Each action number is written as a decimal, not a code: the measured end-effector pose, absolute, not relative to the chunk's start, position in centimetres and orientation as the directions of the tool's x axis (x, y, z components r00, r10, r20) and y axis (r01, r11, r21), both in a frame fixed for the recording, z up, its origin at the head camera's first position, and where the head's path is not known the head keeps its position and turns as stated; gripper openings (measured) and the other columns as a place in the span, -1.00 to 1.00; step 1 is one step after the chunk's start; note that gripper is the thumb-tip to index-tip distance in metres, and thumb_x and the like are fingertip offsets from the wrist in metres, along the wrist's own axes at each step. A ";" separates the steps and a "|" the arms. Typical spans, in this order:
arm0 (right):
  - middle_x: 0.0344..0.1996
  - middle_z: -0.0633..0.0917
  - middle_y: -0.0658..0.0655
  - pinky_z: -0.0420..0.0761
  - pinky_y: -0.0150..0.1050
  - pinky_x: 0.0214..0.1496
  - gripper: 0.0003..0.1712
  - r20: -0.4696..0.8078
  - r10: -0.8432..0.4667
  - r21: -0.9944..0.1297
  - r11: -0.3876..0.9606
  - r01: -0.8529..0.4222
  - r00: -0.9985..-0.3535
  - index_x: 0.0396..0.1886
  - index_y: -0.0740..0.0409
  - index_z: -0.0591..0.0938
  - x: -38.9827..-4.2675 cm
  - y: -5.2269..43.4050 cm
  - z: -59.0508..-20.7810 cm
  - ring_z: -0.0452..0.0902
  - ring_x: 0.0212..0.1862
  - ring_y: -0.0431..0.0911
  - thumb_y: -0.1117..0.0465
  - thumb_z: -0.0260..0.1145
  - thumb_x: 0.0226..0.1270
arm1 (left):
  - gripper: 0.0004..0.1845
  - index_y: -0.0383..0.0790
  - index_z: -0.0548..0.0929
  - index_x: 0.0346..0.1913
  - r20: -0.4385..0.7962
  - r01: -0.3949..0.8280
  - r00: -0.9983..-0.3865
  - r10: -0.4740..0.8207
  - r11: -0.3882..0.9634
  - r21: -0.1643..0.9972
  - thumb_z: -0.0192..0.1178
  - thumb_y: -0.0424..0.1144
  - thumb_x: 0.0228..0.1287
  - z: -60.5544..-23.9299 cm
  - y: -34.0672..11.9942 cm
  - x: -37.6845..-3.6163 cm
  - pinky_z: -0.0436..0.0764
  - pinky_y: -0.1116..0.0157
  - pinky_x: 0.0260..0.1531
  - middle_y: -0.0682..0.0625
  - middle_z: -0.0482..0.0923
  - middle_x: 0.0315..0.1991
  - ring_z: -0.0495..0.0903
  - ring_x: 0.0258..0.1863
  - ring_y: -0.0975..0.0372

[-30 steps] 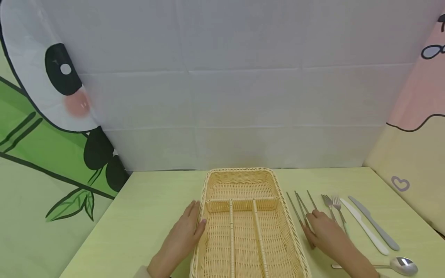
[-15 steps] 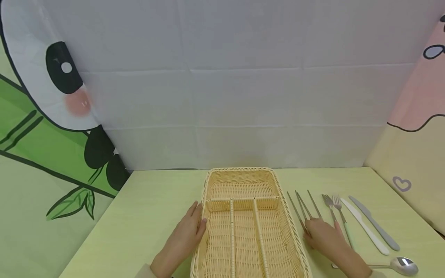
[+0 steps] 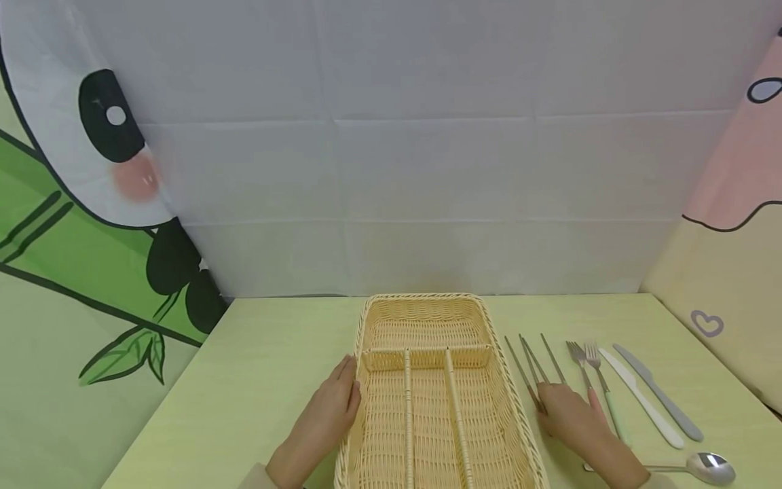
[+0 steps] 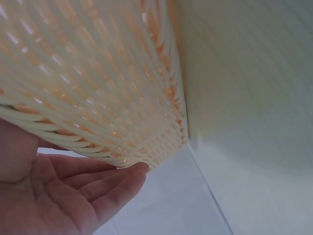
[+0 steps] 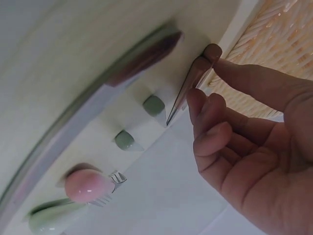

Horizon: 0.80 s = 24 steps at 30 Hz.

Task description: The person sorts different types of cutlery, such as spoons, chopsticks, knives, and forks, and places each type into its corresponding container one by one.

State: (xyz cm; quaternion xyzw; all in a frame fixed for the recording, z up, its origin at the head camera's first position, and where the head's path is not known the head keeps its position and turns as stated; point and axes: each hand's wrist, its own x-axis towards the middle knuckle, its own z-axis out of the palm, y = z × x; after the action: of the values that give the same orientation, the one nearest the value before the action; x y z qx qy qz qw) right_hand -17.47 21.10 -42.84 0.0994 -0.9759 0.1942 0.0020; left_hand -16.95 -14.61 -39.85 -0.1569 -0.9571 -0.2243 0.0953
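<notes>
My left hand [image 3: 326, 411] rests along the left rim of a divided wicker basket [image 3: 451, 299], its fingers against the outer wall; the left wrist view shows its fingertips [image 4: 139, 169] right at the rim. To the right of the basket, my right hand [image 3: 574, 421] is over the lower ends of several thin metal chopsticks [image 3: 520, 367]. In the right wrist view, its thumb and index finger pinch the brown-ended chopsticks [image 5: 205, 61] beside the basket. Two green stick ends [image 5: 154, 105] lie close by, apart from the fingers.
Right of my right hand lie forks with pink [image 3: 595, 401] and green handles [image 3: 615, 414], a white knife [image 3: 644, 401] and a grey knife [image 3: 662, 397]. A metal spoon [image 3: 710, 468] lies nearer, its handle passing under the right forearm. A white cloth wall [image 3: 427, 170] stands behind the table.
My right hand has shifted slightly toward me along the chopsticks, uncovering more of the fork handles. The left hand stays at the basket rim.
</notes>
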 end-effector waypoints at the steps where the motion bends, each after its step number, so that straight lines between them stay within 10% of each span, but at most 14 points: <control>1: -0.73 0.43 0.04 0.40 -0.45 -0.65 -0.79 0.044 -0.194 -0.381 0.904 -0.196 -0.980 -0.62 0.27 0.41 -17.5 21.1 -42.8 0.35 -0.71 -0.20 0.49 0.27 0.02 | -0.54 -0.59 0.26 0.22 0.251 0.339 -0.934 0.254 0.852 0.399 -0.09 -0.32 0.37 -39.9 -14.6 -17.0 0.44 -0.01 0.03 -0.43 0.24 0.24 0.30 0.22 -0.18; 24: -0.77 0.35 0.03 0.20 -0.49 -0.70 -0.78 -0.022 -0.144 -0.337 0.933 -0.128 -0.989 -0.71 0.20 0.36 -17.3 20.9 -42.7 0.24 -0.74 -0.20 0.45 0.14 0.02 | -0.54 -0.59 0.27 0.20 0.268 0.349 -0.927 0.262 0.864 0.363 -0.08 -0.32 0.37 -39.8 -14.5 -16.9 0.49 0.03 -0.01 -0.43 0.27 0.21 0.35 0.18 -0.17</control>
State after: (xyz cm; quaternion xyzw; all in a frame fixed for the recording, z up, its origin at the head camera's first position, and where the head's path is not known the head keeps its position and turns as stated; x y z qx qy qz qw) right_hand -17.26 20.90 -42.67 0.0690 -0.9828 0.1696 -0.0232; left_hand -16.92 -14.53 -39.79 -0.1590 -0.9597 -0.2063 0.1053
